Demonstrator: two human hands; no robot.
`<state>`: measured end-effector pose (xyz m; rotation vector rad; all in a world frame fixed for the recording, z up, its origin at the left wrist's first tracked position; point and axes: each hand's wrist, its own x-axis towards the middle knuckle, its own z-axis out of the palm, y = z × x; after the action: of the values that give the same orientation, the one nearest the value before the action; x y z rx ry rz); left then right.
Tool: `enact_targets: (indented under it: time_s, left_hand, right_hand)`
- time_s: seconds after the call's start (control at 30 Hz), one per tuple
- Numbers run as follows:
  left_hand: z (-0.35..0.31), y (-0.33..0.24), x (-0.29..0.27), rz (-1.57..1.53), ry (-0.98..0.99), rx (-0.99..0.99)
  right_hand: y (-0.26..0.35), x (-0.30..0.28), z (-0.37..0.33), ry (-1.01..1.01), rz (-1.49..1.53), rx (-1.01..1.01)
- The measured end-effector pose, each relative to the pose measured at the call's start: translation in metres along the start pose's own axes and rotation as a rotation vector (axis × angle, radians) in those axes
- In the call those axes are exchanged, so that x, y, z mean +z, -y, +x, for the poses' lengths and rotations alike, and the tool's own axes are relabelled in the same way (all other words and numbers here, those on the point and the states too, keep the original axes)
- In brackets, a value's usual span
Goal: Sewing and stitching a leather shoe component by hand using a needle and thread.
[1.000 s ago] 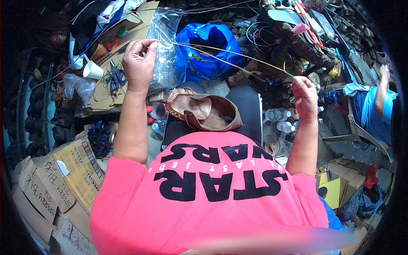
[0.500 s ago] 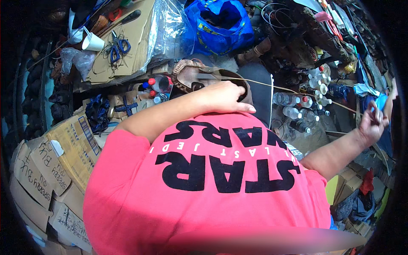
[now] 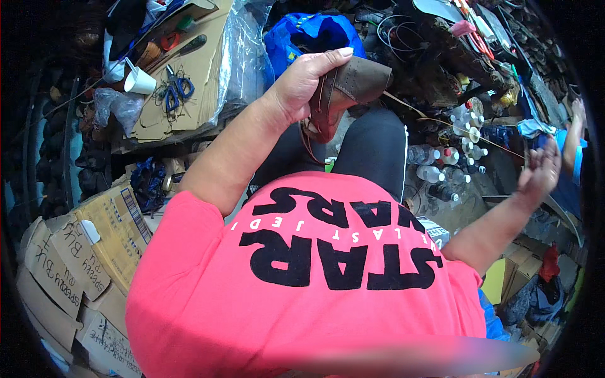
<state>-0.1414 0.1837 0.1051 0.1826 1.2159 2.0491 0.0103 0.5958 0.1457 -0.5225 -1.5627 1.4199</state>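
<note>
Above my lap, my left hand [image 3: 305, 82] grips a brown leather shoe upper [image 3: 362, 80], its thumb along the top edge. Stitch holes line the darker panel, and a reddish-brown part with a dangling lace-like strip hangs below. From the upper's right side a long pale thread [image 3: 441, 120] stretches rightward to my right hand [image 3: 541, 169]. That hand is held far out to the right with fingers drawn together on the thread, slightly blurred.
Several plastic bottles [image 3: 450, 157] stand at right. A blue bag [image 3: 346, 28] sits ahead. At left, blue-handled scissors [image 3: 171, 97] and a white cup [image 3: 140, 82] lie on cardboard [image 3: 151, 126]; boxes [image 3: 110, 217] are stacked nearer. Another person's arm [image 3: 575, 135] shows at the right edge.
My left hand has lifted the brown upper from my lap, up and away from my body. My right hand has shifted slightly nearer and higher, the thread still stretched between.
</note>
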Motion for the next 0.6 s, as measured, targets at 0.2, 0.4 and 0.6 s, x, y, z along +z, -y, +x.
enact_targets:
  time_s: [0.2, 0.4, 0.6]
  left_hand:
    - [-0.012, -0.018, -0.024, 0.088, 0.044, 0.098]
    - [-0.021, -0.009, -0.01, 0.468, 0.004, 0.422]
    - [-0.045, 0.016, -0.001, 1.12, -0.235, 0.804]
  right_hand:
    - [0.023, -0.149, 0.076, -0.214, -0.084, -0.141]
    - [0.013, 0.019, -0.033, 0.106, -0.187, 0.119]
    - [0.018, 0.176, -0.171, 0.972, 0.081, 0.352]
